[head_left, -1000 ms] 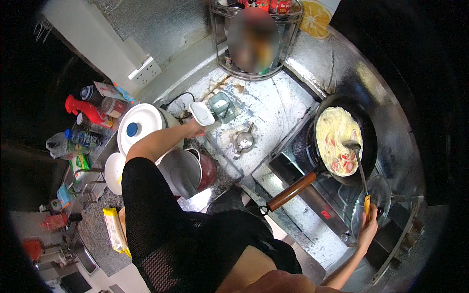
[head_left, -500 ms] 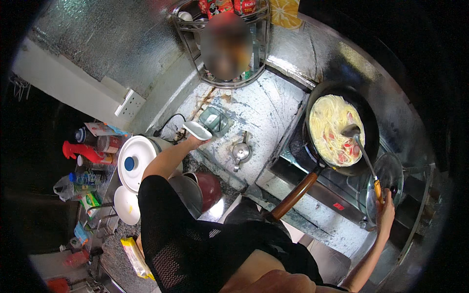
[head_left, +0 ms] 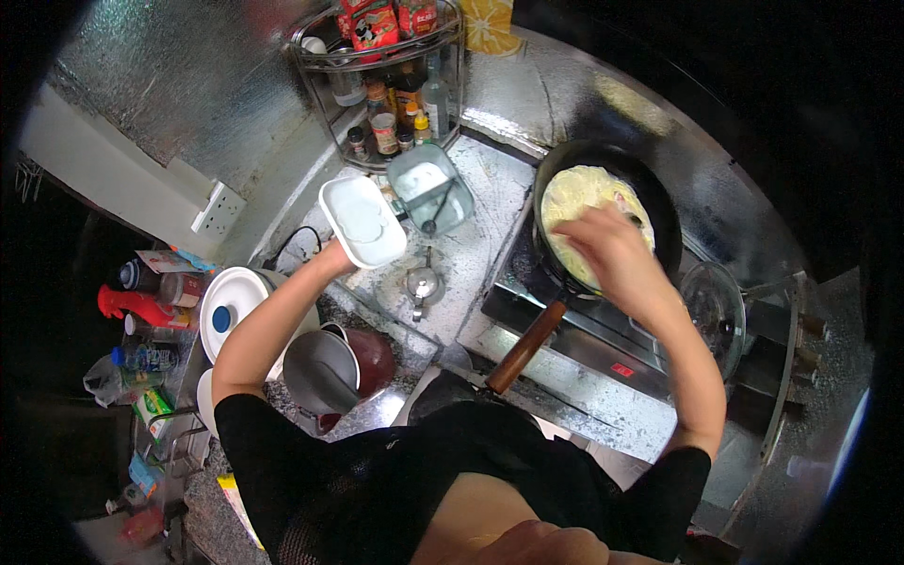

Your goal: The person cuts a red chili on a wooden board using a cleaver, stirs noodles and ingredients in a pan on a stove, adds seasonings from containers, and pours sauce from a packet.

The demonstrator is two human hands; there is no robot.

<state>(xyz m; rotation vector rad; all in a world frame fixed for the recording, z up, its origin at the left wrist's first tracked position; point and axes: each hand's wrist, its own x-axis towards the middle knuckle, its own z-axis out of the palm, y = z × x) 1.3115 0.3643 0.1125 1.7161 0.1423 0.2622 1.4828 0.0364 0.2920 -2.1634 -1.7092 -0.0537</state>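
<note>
Left hand (head_left: pixel 337 258): closed on the near edge of a shallow white tray (head_left: pixel 365 226), fingers partly hidden beneath. Translucent teal box (head_left: pixel 453 179), just beside the tray; cannot tell if joined to it. Right hand (head_left: pixel 614 256): blurred, bent, above pale noodles (head_left: pixel 582 183) in a black wok (head_left: pixel 662 209); cannot tell how far open, or if gripping anything. Small metal pot (head_left: pixel 422 282), near the tray. Glass lid (head_left: pixel 713 311), beside the wok.
</note>
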